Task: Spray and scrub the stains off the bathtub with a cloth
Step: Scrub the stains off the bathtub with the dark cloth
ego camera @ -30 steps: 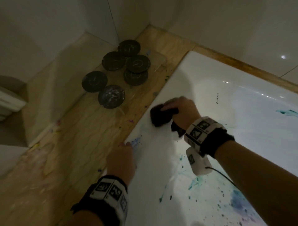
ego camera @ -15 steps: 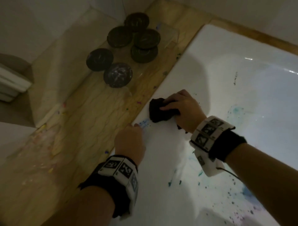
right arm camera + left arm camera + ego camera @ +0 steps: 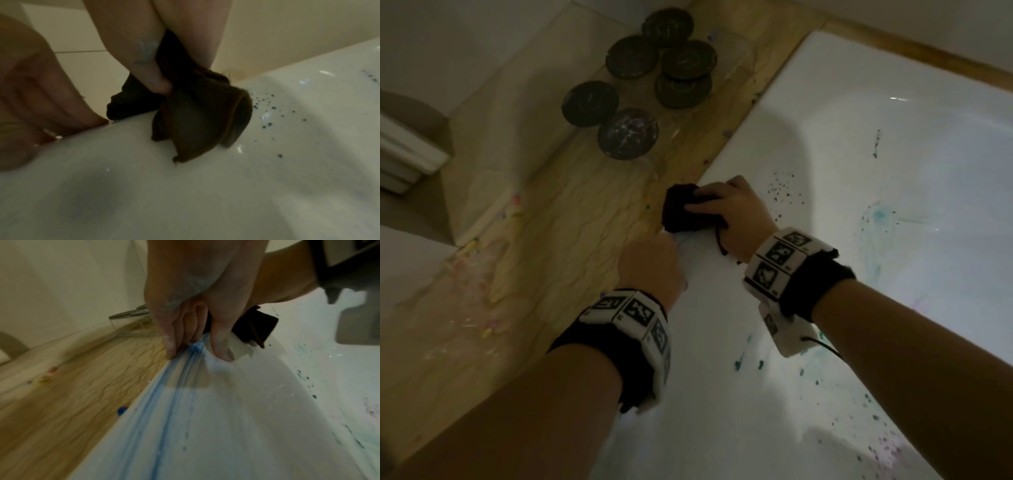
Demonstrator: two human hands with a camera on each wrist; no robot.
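My right hand (image 3: 717, 205) grips a bunched dark cloth (image 3: 681, 214) and presses it on the white bathtub rim (image 3: 709, 308), at its outer edge. In the right wrist view the cloth (image 3: 201, 116) hangs folded from thumb and fingers onto the rim. My left hand (image 3: 650, 263) rests just before the cloth. Its straight fingers (image 3: 170, 350) press the rim on a blue streak (image 3: 164, 418). Dark teal specks (image 3: 780, 192) lie beyond the cloth, and a pale teal smear (image 3: 876, 219) marks the tub's inner wall.
Several dark round discs (image 3: 630, 137) sit on a clear tray on the wooden ledge (image 3: 534, 291) left of the tub. The ledge carries small coloured blobs (image 3: 470, 245). More teal and purple spatter (image 3: 887, 445) spreads down the tub wall near me.
The right hand has slid the cloth along the rim toward the outer edge and the left hand. The left hand stays on the rim. My head has come closer.
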